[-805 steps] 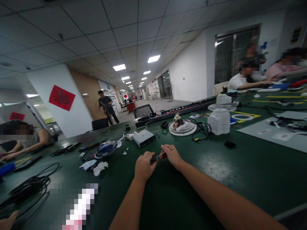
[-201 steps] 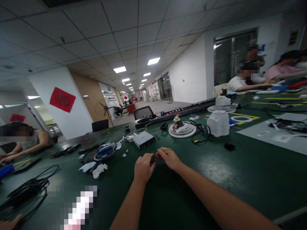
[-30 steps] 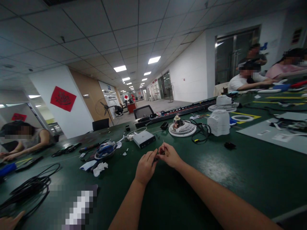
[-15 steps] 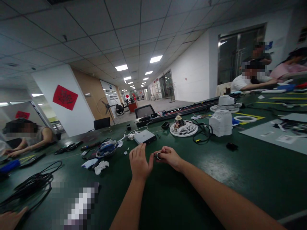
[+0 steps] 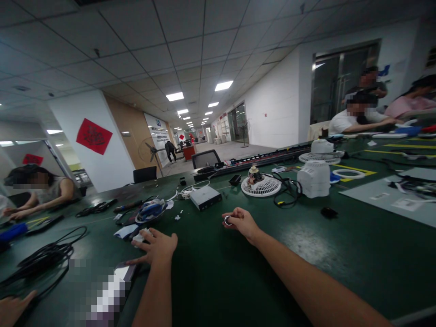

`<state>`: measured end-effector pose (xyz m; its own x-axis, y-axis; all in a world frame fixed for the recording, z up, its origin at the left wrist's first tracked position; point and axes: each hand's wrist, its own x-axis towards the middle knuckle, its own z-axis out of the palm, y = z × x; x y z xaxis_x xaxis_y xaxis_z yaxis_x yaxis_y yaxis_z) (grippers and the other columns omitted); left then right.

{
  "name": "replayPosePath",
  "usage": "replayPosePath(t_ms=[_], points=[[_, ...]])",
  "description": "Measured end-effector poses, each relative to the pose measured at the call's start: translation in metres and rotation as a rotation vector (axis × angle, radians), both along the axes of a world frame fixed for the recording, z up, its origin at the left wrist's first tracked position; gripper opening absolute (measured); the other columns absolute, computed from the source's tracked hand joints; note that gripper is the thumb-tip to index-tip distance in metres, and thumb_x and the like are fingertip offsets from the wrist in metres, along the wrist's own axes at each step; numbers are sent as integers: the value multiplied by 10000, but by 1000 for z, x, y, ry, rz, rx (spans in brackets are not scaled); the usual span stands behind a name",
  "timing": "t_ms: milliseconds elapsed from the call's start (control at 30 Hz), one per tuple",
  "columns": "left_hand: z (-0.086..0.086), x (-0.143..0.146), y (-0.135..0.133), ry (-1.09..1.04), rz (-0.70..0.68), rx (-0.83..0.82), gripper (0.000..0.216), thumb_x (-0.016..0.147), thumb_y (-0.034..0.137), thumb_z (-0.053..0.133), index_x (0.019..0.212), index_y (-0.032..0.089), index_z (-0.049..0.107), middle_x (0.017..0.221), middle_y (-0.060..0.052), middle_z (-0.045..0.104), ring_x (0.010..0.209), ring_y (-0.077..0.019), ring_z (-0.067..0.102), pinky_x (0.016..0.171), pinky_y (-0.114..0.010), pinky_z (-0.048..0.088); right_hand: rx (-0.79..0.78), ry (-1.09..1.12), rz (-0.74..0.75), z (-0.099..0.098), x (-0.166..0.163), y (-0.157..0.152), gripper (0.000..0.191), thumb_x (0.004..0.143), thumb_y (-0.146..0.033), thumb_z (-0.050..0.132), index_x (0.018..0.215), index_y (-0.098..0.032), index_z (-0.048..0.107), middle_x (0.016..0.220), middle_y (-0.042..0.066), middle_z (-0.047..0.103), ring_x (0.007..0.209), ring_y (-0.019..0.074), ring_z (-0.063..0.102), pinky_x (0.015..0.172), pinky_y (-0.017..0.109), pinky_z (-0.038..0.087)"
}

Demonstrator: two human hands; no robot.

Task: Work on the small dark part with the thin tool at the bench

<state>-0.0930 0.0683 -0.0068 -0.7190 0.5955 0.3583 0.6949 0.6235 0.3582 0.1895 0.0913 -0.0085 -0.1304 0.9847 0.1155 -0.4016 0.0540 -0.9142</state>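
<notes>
My right hand (image 5: 243, 224) is closed in a pinch around a small round part with a white rim (image 5: 227, 220), held low above the green table. The rest of that part is hidden by my fingers. Fingers spread, my left hand (image 5: 157, 246) reaches over a crumpled white tissue (image 5: 139, 237). Whether it touches the tissue I cannot tell. A folded pale cloth (image 5: 124, 231) lies just beyond the tissue. Past my hands stands a flat grey metal drive box (image 5: 205, 198).
A round dish with blue contents (image 5: 151, 211) and black cables (image 5: 44, 254) lie left. Behind my right hand are a white fan grille with a motor (image 5: 260, 185) and a white housing (image 5: 314, 179). A co-worker's hand (image 5: 15, 311) shows at lower left.
My left hand has moved left and nearer, away from my right hand, to the crumpled tissue, its fingers spreading. The right hand still holds the small white-rimmed part in about the same place.
</notes>
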Motion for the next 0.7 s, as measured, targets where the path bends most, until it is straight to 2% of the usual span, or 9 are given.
replayPosePath(t_ms=[100,233,300,400,500,600,700], points=[[0,-8,0,-56,27,24,867,699,541,532,1435,135,320,1560,-224,101,1373,-545,-94,872,-872,43,-7,-8,4,1,0,-1,397,571,-184,754,674,-214,372,858,34,729,715,204,713,703,381,590],[5,-14,-4,-139,50,-9,909,702,565,528,1456,126,274,1575,-194,7,1370,-537,-125,904,-853,97,-12,3,-9,1,-1,0,417,551,-182,759,678,-216,363,842,31,728,690,198,709,671,355,582],[11,-10,-7,-104,53,-13,897,718,553,522,1458,118,263,1575,-196,6,1375,-528,-122,923,-843,91,-5,11,-13,0,-2,1,439,543,-192,769,683,-218,354,836,27,726,679,195,706,657,349,579],[21,9,-11,60,7,6,860,748,516,518,1457,106,254,1575,-192,22,1407,-470,-96,1015,-773,37,-2,10,-20,-1,-3,1,468,538,-211,783,688,-219,340,832,25,719,682,197,704,638,341,577],[24,38,-13,248,-199,121,813,760,403,551,1437,52,268,1555,-235,64,1431,-417,12,1110,-635,109,4,13,-21,0,-4,0,496,537,-225,796,705,-221,329,847,18,703,702,205,709,608,332,580],[20,66,-14,315,-588,190,724,751,264,564,1420,121,327,1545,-193,167,1432,-344,148,1123,-531,217,10,26,-40,2,-6,-2,519,539,-234,809,734,-228,328,801,-21,665,702,204,709,584,328,583],[12,89,-16,298,-1009,116,734,738,222,596,1425,181,342,1524,-135,282,1403,-294,266,1130,-486,249,25,15,-37,2,-9,-3,528,527,-234,816,738,-232,332,729,-54,635,684,189,694,590,328,579]])
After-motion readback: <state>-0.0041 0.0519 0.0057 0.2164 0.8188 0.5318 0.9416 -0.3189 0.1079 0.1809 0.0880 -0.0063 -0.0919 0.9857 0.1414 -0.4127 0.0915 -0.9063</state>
